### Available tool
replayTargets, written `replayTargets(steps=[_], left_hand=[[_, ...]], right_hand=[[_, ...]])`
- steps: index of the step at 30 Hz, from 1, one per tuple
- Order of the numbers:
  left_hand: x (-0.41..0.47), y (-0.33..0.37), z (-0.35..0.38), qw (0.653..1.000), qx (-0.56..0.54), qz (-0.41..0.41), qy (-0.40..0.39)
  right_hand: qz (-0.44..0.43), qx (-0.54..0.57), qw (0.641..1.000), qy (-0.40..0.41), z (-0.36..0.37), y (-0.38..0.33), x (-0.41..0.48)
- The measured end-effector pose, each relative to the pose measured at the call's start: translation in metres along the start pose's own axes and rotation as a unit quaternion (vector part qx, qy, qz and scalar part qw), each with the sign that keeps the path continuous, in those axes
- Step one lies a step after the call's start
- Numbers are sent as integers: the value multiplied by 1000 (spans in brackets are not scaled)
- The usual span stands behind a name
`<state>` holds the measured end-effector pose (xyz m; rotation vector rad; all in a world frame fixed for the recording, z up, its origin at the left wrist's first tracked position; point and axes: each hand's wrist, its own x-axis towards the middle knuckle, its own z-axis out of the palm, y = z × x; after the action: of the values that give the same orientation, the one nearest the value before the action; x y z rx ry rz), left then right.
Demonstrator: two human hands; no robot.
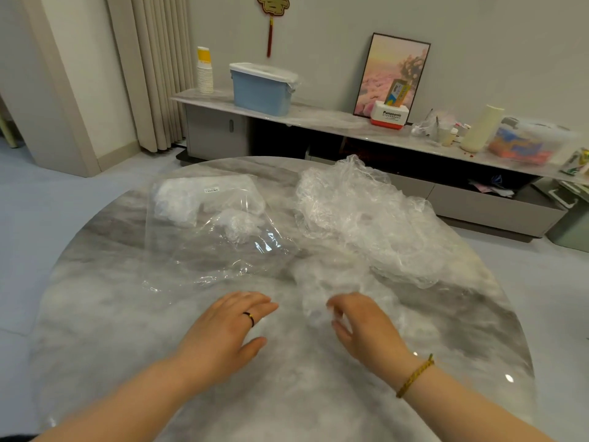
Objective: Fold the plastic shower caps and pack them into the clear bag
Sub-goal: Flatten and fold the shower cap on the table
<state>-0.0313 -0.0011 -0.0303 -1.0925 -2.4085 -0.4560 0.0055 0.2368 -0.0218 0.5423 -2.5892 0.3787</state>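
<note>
Right fingers half-curled on shower cap

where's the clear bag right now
The clear bag lies flat on the table, left of centre in the head view, just beyond the left hand and left of the loose cap pile.

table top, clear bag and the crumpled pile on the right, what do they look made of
Table top: looks like polished marble or a marble-look slab; grey-white veining, glossy reflections. Clear bag: thin glossy plastic film; see-through, with bright glints. Pile of shower caps: very thin, crinkly plastic; fine wrinkles, whitish where layers overlap.
</note>
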Motion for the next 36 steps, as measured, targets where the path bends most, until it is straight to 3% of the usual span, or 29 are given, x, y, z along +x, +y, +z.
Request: replayTargets(steps=[5, 7, 11, 14, 21, 25, 28, 30, 32, 36], left_hand=[[-13, 35, 8, 998, -24, 36, -55], [-16, 41, 11, 995, -26, 57, -80], [-18, 37, 12, 986, -7, 75, -152], [-18, 28, 13, 986, 5, 37, -165], [-19, 20, 11, 988, 13, -22, -149], [-18, 25, 8, 987, -32, -76, -136], [-12, 32, 2, 977, -51, -135, -154], [-12, 32, 0, 960, -52, -182, -206], [-13, 31, 0, 949, -75, -233, -198], [-13, 26, 3, 915, -172, -330, -155]], right_hand=[[-46, 64, 991, -108, -12, -38, -39], [-40, 33, 987, -154, -15, -45, -53], [129, -97, 966, -203, -22, -49, -64], [240, -27, 938, -247, -29, -42, -63], [346, -53, 909, -228, -33, 8, -52], [401, -98, 897, -160, -35, 24, -56], [329, -47, 940, -79, -35, 4, -45], [175, -48, 982, -51, -28, -16, -43], [54, -76, 989, -117, -13, -30, -49], [30, -50, 981, -186, 2, -40, -48]])
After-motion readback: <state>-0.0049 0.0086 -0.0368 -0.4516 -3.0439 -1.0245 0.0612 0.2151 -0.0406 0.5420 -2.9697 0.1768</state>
